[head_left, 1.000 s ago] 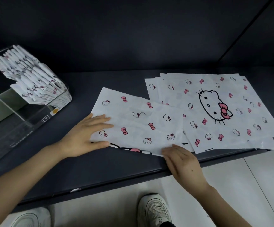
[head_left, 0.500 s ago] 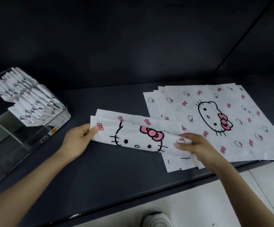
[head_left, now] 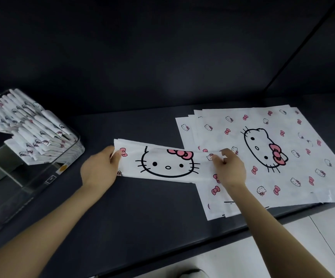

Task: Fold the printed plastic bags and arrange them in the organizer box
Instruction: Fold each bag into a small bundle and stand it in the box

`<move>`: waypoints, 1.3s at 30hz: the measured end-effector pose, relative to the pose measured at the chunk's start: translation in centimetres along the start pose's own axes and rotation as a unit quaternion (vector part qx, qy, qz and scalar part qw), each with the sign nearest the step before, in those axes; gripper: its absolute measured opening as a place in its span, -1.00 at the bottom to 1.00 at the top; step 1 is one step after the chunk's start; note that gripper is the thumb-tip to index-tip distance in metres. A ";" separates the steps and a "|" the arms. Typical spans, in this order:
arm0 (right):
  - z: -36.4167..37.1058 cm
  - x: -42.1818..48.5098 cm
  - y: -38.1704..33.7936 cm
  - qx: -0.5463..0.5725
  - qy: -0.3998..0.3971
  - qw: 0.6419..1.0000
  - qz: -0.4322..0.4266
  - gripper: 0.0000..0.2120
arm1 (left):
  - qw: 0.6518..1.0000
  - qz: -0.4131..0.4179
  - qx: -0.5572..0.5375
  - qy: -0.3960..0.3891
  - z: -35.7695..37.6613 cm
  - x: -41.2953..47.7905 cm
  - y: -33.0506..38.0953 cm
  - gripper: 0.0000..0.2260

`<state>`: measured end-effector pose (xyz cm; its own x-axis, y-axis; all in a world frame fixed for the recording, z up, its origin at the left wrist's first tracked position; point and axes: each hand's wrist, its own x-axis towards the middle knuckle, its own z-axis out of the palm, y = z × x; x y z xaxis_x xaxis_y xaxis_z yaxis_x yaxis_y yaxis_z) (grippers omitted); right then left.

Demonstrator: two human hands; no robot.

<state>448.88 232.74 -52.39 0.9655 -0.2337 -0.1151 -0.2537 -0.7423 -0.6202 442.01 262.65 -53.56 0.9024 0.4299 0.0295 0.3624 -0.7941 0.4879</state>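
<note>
At frame centre, bag (head_left: 166,163) lies folded to a strip. Your left hand (head_left: 100,169) pinches one end, your right hand (head_left: 229,169) the other. Mid-fold; next probably halve it lengthwise, then file in box (head_left: 32,187), left.

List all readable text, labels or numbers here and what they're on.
No text is legible.
organizer box, sticker: an orange spot and a small square mark, print too blurred to read.
folded bag: cat face and pink bow graphics only, no words.
flat bag stack: same graphics; short black marks at the near edge, too small to read.
</note>
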 end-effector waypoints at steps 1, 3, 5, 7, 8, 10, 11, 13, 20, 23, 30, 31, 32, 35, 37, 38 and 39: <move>0.1 -0.1 -0.1 -0.013 0.008 1.000 0.001 -0.88 | 1.000 -0.010 -0.013 0.011 0.0 0.3 0.1 -0.73; 0.3 -0.2 0.0 -0.030 0.024 0.999 -0.005 -0.86 | 0.999 -0.021 -0.029 0.037 0.0 0.7 0.3 -0.74; 0.4 -0.3 0.1 -0.042 0.030 0.999 -0.010 -0.86 | 0.994 0.032 0.024 0.100 -0.1 0.4 0.4 -0.71; 0.4 -0.4 0.0 -0.047 0.028 0.998 -0.014 -0.87 | 0.976 0.130 0.103 0.142 0.0 -0.4 0.9 -0.63; 0.4 -0.4 0.0 -0.048 0.026 0.998 -0.018 -0.87 | 0.964 0.194 0.120 0.135 0.3 -0.7 1.2 -0.60; 0.4 -0.4 -0.1 -0.053 0.022 0.998 -0.021 -0.88 | 0.950 0.287 0.109 0.062 1.2 -1.2 1.8 -0.56; 0.3 -0.4 -0.1 -0.056 0.020 0.998 -0.022 -0.88 | 0.949 0.295 0.107 0.010 1.7 -1.3 2.0 -0.53; 0.3 -0.4 0.0 -0.055 0.016 0.998 -0.025 -0.89 | 0.952 0.272 0.123 -0.067 2.6 -1.3 1.9 -0.43; -0.1 -0.7 -0.7 -0.065 0.008 0.998 -0.014 -0.81 | 0.949 0.244 0.173 -0.098 3.4 -1.2 1.8 -0.33; 0.1 -1.5 -1.7 -0.229 0.157 0.949 -0.151 -0.72 | 0.950 0.241 0.171 -0.103 3.3 -1.4 2.0 -0.26; 6.3 -5.5 -4.5 -0.322 -0.117 0.878 -0.334 -0.36 | 0.953 0.230 0.168 -0.105 3.2 -1.5 2.3 -0.24; 6.2 -5.3 -3.8 -0.316 -0.133 0.882 -0.323 -0.34 | 0.953 0.229 0.167 -0.106 3.2 -1.5 2.3 -0.25; 5.7 -4.8 -3.0 -0.316 -0.133 0.885 -0.315 -0.34 | 0.953 0.228 0.170 -0.107 3.1 -1.5 2.4 -0.25; 3.2 -3.5 0.3 -0.336 -0.091 0.894 -0.280 -0.34 | 0.950 0.223 0.185 -0.115 2.9 -1.5 2.5 -0.23; 1.3 -3.1 1.9 -0.352 -0.093 0.900 -0.238 -0.30 | 0.950 0.220 0.189 -0.118 2.9 -1.4 2.5 -0.23; 0.7 -3.0 2.5 -0.363 -0.106 0.900 -0.217 -0.28 | 0.949 0.221 0.191 -0.121 2.9 -1.4 2.5 -0.23; 0.3 -3.0 2.8 -0.375 -0.116 0.898 -0.201 -0.26 | 0.948 0.221 0.192 -0.122 2.9 -1.4 2.5 -0.23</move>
<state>445.35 231.56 -53.96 0.9522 0.2196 -0.2123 0.2326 -0.9718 0.0378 442.31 258.80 -54.95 0.9960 -0.0575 -0.0691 -0.0489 -0.9916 0.1199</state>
